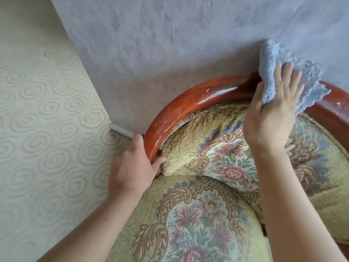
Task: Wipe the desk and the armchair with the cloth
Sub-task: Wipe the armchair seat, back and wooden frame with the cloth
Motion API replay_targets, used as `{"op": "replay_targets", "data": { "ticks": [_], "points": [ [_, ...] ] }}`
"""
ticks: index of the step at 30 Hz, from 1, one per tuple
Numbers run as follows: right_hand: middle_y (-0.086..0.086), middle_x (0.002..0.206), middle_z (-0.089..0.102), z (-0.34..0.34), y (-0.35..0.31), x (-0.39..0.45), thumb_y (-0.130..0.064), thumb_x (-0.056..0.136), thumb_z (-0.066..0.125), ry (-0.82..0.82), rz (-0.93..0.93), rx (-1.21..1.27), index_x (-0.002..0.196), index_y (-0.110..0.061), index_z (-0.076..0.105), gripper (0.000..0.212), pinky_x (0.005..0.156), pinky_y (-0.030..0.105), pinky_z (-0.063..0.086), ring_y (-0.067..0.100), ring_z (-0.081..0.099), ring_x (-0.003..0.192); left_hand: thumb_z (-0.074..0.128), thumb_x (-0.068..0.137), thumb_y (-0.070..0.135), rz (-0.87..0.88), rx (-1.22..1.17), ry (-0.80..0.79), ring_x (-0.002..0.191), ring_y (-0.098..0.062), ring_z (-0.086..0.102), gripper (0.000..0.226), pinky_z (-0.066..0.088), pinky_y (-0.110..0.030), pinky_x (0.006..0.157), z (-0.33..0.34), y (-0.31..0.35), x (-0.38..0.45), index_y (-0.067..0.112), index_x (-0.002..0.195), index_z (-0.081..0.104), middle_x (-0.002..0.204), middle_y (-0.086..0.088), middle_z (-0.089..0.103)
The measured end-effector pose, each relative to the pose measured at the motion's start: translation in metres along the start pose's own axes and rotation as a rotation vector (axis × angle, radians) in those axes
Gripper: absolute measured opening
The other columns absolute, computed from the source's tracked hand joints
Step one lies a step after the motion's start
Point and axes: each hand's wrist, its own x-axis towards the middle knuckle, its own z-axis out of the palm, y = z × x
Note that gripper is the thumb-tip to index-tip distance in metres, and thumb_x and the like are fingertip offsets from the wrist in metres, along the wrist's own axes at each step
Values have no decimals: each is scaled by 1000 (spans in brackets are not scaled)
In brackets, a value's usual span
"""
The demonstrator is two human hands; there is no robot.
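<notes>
- Right grip: hand laid flat w/ fingers straight, pressing the blue-grey cloth onto the top of the armchair's curved red-brown wood rail.
- Cloth is bunched under & beyond the fingers; its far edge rises against the lilac wall behind the rail.
- Left grip: fingers curled round the rail's lower left end, thumb on the outer side, fingertips tucked btw rail & back cushion.
- Rail btw the two grips shows pale dust specks & a glossy highlight.
- Armchair: floral tapestry upholstery, seat cushion below both forearms.
- Left of the left grip: cream carpet w/ spiral pattern, white skirting strip at the wall's foot.
</notes>
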Motion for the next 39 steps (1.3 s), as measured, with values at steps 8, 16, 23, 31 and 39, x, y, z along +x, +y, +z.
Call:
{"op": "replay_targets", "data": {
  "ticks": [8,16,23,31,39],
  "points": [
    [22,161,27,36,-3,-17,-31,103,32,42,-124,-38,153,0,33,58,126,47,7,42,17,151,67,89,56,2,-25,12,51,-23,46,57,26,-24,42,-1,1,-3,26,115,26,77,-6,66],
    [25,162,23,48,-28,-36,-23,89,42,-115,-223,6,153,3,30,70,126,49,5,42,13,152,72,87,47,-7,-103,9,42,-6,36,50,21,-17,40,-4,2,-6,31,102,27,71,4,54],
    [22,162,25,55,-52,-64,-18,77,44,-283,-308,53,152,3,33,78,126,46,6,39,13,152,76,82,46,4,-118,41,40,-15,37,59,24,-19,43,1,-3,-4,39,96,19,59,16,35],
    [17,161,30,61,-63,-98,-26,78,42,-450,-420,148,150,0,37,77,126,48,13,33,17,153,67,76,53,9,-117,80,45,-32,54,52,26,-24,46,5,-11,-4,31,109,35,54,2,54],
    [15,158,36,56,-65,-107,-22,90,44,-494,-428,208,147,-1,43,61,122,51,23,31,25,151,73,79,47,33,-124,82,51,-36,62,52,34,-29,52,6,-12,-5,29,108,34,62,-5,63]
  ]
}}
